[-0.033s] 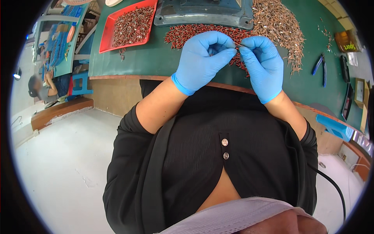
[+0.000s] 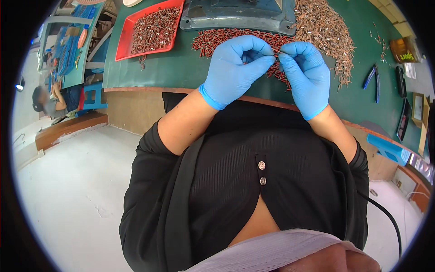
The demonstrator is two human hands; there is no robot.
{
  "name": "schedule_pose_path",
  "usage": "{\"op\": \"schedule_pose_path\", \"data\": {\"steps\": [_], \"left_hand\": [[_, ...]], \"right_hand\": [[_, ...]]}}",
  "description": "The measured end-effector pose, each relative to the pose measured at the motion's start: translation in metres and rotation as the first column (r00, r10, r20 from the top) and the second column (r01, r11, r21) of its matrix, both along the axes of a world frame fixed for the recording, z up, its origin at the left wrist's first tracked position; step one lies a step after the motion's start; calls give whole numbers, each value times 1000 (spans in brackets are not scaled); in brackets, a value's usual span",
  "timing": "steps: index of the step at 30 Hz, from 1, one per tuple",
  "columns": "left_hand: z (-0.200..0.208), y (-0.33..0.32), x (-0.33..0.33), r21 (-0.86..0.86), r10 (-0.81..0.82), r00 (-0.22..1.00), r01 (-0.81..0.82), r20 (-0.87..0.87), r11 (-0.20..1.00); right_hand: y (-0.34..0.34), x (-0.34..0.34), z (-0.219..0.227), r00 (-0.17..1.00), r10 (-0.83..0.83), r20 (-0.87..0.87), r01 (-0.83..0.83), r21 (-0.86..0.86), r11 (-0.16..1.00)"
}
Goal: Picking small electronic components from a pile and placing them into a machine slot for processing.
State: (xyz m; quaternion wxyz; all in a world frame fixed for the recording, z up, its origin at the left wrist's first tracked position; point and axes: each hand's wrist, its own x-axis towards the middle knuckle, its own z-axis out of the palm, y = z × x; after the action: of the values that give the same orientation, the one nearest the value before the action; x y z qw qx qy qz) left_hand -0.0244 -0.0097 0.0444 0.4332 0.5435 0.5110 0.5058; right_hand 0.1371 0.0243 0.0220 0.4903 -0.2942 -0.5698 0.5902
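Observation:
My left hand (image 2: 238, 70) and my right hand (image 2: 307, 75), both in blue gloves, meet over the near part of the bench. Thumb and forefinger of each are pinched together, the fingertips almost touching. Between them shows a small thin reddish part, mostly hidden by the fingers. Below and behind the hands lies a pile of small dark red parts with metal ends (image 2: 209, 41). A larger heap of thin copper-coloured and silvery pieces (image 2: 324, 27) spreads to the right of it. A red tray (image 2: 124, 43), at the left, holds many small metallic parts (image 2: 154, 29).
Beyond the red pile stands a dark grey-blue machine base (image 2: 238, 20) on the green bench (image 2: 181, 68). Blue-handled pliers (image 2: 374, 83) lie right, near a dark phone-like slab (image 2: 403, 119) and a brown packet (image 2: 403, 49). Another person (image 2: 50, 99) sits far left beside a blue stool (image 2: 94, 96).

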Motion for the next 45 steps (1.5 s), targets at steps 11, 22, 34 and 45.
{"op": "schedule_pose_path", "data": {"steps": [11,22,34,45], "left_hand": [[14,68,-51,219,165,976,-194,142,956],[20,171,-89,650,530,846,-369,-62,664],[17,194,-98,709,560,825,-347,-81,614],[38,148,-92,426,148,978,-199,150,883]], "right_hand": [[68,-58,24,990,-119,73,115,55,992],[159,-136,43,896,-439,64,413,240,878],[181,-154,44,864,-503,33,471,300,830],[147,-107,56,925,173,-339,-302,-378,875]]}}
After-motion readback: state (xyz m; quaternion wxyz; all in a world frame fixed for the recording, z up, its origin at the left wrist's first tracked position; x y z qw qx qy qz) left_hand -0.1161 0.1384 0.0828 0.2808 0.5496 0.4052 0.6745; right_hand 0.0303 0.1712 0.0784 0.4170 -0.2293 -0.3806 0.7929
